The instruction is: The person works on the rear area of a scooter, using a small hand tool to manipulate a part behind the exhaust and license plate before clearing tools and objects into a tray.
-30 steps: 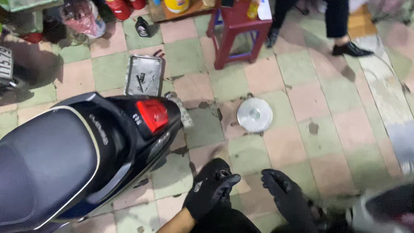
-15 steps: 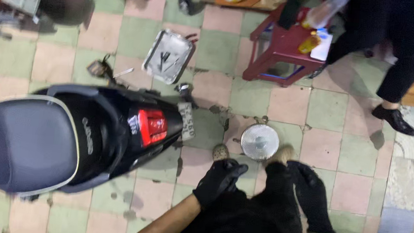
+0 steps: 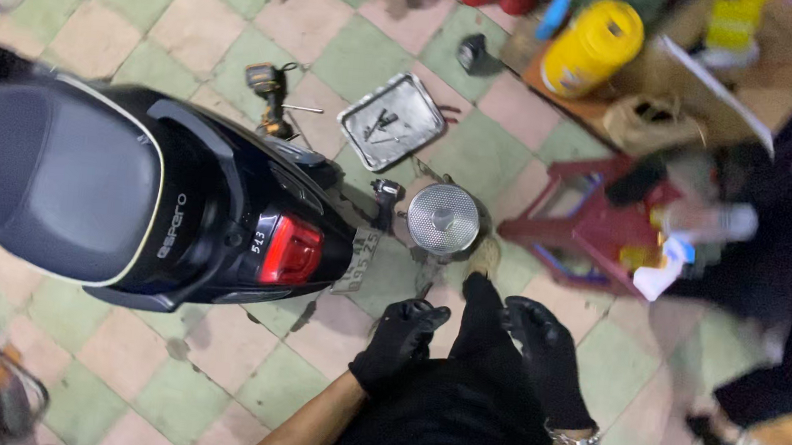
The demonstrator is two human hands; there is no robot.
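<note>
My left hand (image 3: 397, 342) wears a black glove and rests on my black-trousered leg, fingers curled with nothing in them. In a matching glove, my right hand (image 3: 546, 358) lies on the other side of the same leg, fingers loosely bent and empty; a metal bracelet sits at its wrist. The rear of a black scooter (image 3: 159, 197) with a red tail light stands just left of my hands. A round silver metal cover (image 3: 443, 219) lies on the tiled floor just beyond my knee.
A metal tray (image 3: 392, 120) with small tools lies on the floor beyond the scooter, a cordless drill (image 3: 267, 87) beside it. A red plastic stool (image 3: 596, 226), a yellow container (image 3: 591, 47) and another person in black (image 3: 783, 275) are at the right.
The view has swung and rotated, so the scooter now fills the left and the stool sits to the right. My gloved hands stay on my leg.
</note>
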